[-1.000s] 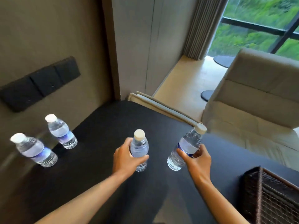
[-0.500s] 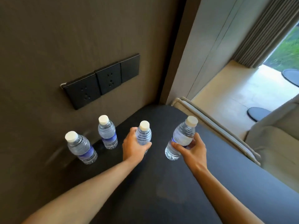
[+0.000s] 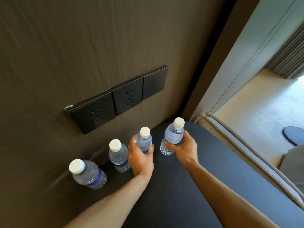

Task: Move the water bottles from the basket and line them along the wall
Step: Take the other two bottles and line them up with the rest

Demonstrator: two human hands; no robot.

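Note:
Two clear water bottles with white caps and blue labels stand on the dark tabletop against the brown wall: one at the left, another to its right. My left hand grips a third bottle just right of those, close to the wall. My right hand holds a fourth bottle, tilted, further right near the table's far corner. The basket is out of view.
A row of black wall sockets sits on the wall above the bottles. The table's right edge borders a pale cushioned seat edge, with light floor and a grey curtain beyond.
Both hands have carried their bottles toward the wall and the far corner. The view has turned left, so the basket and the sofa have left the frame.

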